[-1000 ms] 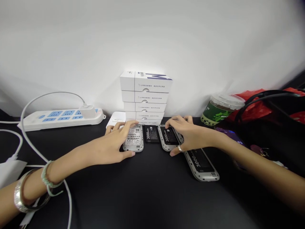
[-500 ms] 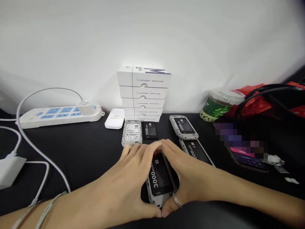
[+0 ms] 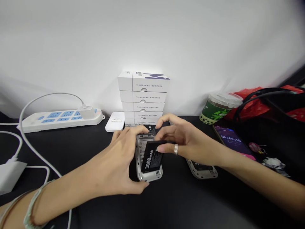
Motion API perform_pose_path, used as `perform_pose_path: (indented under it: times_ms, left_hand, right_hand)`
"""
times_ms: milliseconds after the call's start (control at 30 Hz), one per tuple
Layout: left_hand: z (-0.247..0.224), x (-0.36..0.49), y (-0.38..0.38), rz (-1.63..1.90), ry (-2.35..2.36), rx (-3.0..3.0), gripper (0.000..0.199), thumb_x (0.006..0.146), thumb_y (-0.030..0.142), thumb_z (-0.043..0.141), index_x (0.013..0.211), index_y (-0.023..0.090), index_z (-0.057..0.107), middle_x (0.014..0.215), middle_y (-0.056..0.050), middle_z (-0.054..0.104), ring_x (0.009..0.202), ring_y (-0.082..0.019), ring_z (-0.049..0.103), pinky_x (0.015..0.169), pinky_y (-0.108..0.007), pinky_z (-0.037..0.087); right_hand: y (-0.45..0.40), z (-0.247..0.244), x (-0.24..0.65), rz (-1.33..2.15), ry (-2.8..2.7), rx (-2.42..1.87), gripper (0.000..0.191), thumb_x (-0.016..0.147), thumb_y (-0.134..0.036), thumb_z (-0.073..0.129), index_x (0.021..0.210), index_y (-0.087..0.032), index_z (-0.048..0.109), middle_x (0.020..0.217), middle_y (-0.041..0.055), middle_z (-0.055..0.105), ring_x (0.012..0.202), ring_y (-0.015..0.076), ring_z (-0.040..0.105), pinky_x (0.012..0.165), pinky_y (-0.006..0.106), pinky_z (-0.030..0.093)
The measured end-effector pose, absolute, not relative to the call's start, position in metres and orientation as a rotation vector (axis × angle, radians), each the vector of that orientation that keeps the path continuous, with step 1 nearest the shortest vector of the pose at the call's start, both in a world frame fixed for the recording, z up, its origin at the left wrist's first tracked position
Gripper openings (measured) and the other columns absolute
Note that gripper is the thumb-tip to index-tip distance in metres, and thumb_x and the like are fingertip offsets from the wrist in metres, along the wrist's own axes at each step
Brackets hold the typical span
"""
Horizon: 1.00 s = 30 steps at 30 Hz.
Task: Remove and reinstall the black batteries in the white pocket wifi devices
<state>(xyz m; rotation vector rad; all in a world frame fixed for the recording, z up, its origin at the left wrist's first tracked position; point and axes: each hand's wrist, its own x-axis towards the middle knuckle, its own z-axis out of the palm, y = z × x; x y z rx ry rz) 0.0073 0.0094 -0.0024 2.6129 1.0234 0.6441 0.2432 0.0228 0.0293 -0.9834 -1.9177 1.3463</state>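
Observation:
A light grey device shell [image 3: 140,170] with a printed label inside lies at the centre of the black table. My left hand [image 3: 119,159] grips it by the left side, fingers at its top edge and thumb by the bottom corner. Between the thumb and fingers of my right hand [image 3: 183,138] is a black 3000mAh battery [image 3: 152,156], tilted, its lower end inside the shell and its upper right corner raised. Another device with a battery [image 3: 203,168] lies under my right wrist, partly hidden. Behind my left fingers, one more shell and battery show only in part.
Several white boxes [image 3: 144,86] stand stacked by the wall, with a white device [image 3: 115,121] beside them. A power strip [image 3: 62,119] and cables are at left; a drink cup [image 3: 218,106] and phone [image 3: 233,140] at right.
The device my hands framed now stands open at centre, its battery tilted up in my right hand. Another battery-fitted device shows nearer on the right. Both hands have moved apart.

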Motion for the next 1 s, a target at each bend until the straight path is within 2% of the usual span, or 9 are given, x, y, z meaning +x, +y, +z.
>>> perform_pose_path:
  times_ms: [167, 267, 367, 433, 567, 667, 800, 867, 1000]
  left_hand:
    - [0.002, -0.016, 0.037, 0.514, 1.081, 2.626, 0.076, 0.073, 0.045, 0.079, 0.134, 0.026, 0.038, 0.135, -0.01, 0.053, 0.128, -0.038, 0.051, 0.111, -0.055, 0.041]
    - [0.001, -0.027, 0.05, 0.403, 1.091, 2.587, 0.06, 0.083, 0.045, 0.072, 0.136, 0.03, 0.049, 0.149, -0.008, 0.05, 0.14, -0.039, 0.044, 0.118, -0.059, 0.034]
    - [-0.004, -0.031, 0.054, 0.388, 1.103, 2.622, 0.055, 0.091, 0.041, 0.062, 0.144, 0.033, 0.049, 0.163, -0.007, 0.038, 0.151, -0.039, 0.033, 0.123, -0.064, 0.023]
    - [-0.007, -0.031, 0.054, 0.391, 1.109, 2.635, 0.058, 0.093, 0.039, 0.06, 0.149, 0.031, 0.044, 0.162, -0.009, 0.04, 0.15, -0.038, 0.034, 0.124, -0.065, 0.021]
    - [-0.009, -0.028, 0.054, 0.344, 1.112, 2.634, 0.064, 0.095, 0.042, 0.057, 0.153, 0.029, 0.034, 0.161, -0.01, 0.042, 0.15, -0.036, 0.035, 0.124, -0.064, 0.021]
    - [-0.009, -0.029, 0.054, 0.323, 1.112, 2.626, 0.067, 0.096, 0.04, 0.056, 0.156, 0.03, 0.029, 0.163, -0.01, 0.039, 0.151, -0.036, 0.033, 0.125, -0.065, 0.02]
    - [-0.007, -0.031, 0.051, 0.344, 1.121, 2.57, 0.073, 0.096, 0.048, 0.058, 0.158, 0.033, 0.023, 0.167, -0.007, 0.031, 0.154, -0.038, 0.028, 0.126, -0.064, 0.019]
    - [-0.005, -0.029, 0.046, 0.395, 1.157, 2.554, 0.074, 0.096, 0.053, 0.058, 0.158, 0.036, 0.024, 0.169, -0.005, 0.027, 0.155, -0.038, 0.024, 0.126, -0.064, 0.02]
    - [0.001, -0.016, 0.027, 0.477, 1.146, 2.601, 0.063, 0.099, 0.049, 0.056, 0.155, 0.039, 0.03, 0.163, -0.004, 0.036, 0.152, -0.035, 0.03, 0.123, -0.06, 0.033]
  right_hand:
    - [0.056, 0.036, 0.251, 1.176, -1.761, -1.13, 0.034, 0.078, -0.028, 0.081, 0.091, -0.025, 0.05, 0.073, -0.0064, 0.063, 0.056, 0.011, 0.061, 0.06, 0.03, 0.053]
    - [0.074, 0.027, 0.253, 1.08, -1.877, -1.293, 0.025, 0.081, -0.031, 0.076, 0.08, -0.023, 0.052, 0.067, -0.0035, 0.063, 0.052, 0.0131, 0.062, 0.06, 0.034, 0.054]
    - [0.084, 0.011, 0.25, 0.976, -1.949, -1.357, 0.017, 0.084, -0.028, 0.07, 0.077, -0.022, 0.056, 0.07, -0.0002, 0.065, 0.059, 0.0156, 0.065, 0.067, 0.037, 0.057]
    - [0.083, 0.0, 0.248, 0.884, -2.001, -1.376, 0.018, 0.081, -0.032, 0.075, 0.081, -0.022, 0.06, 0.074, 0.0018, 0.066, 0.068, 0.0188, 0.068, 0.071, 0.038, 0.058]
    - [0.072, -0.015, 0.245, 0.705, -2.15, -1.36, 0.042, 0.068, -0.04, 0.089, 0.099, -0.02, 0.067, 0.105, 0.0094, 0.071, 0.089, 0.0257, 0.07, 0.082, 0.045, 0.058]
    - [0.063, -0.018, 0.245, 0.582, -2.249, -1.328, 0.039, 0.078, -0.04, 0.082, 0.11, -0.022, 0.068, 0.121, 0.0115, 0.07, 0.102, 0.0292, 0.068, 0.095, 0.051, 0.053]
    - [0.056, 0.005, 0.268, 0.431, -2.328, -1.283, 0.033, 0.081, -0.046, 0.079, 0.101, -0.024, 0.066, 0.117, 0.0104, 0.068, 0.114, 0.033, 0.062, 0.105, 0.053, 0.045]
    - [0.057, 0.022, 0.293, 0.333, -2.341, -1.316, 0.042, 0.073, -0.051, 0.084, 0.097, -0.024, 0.063, 0.112, 0.0107, 0.067, 0.111, 0.0359, 0.061, 0.105, 0.056, 0.043]
    - [0.066, 0.035, 0.339, 0.33, -2.503, -1.577, 0.083, 0.061, -0.061, 0.088, 0.128, -0.025, 0.056, 0.132, 0.0134, 0.063, 0.12, 0.0418, 0.059, 0.099, 0.054, 0.049]
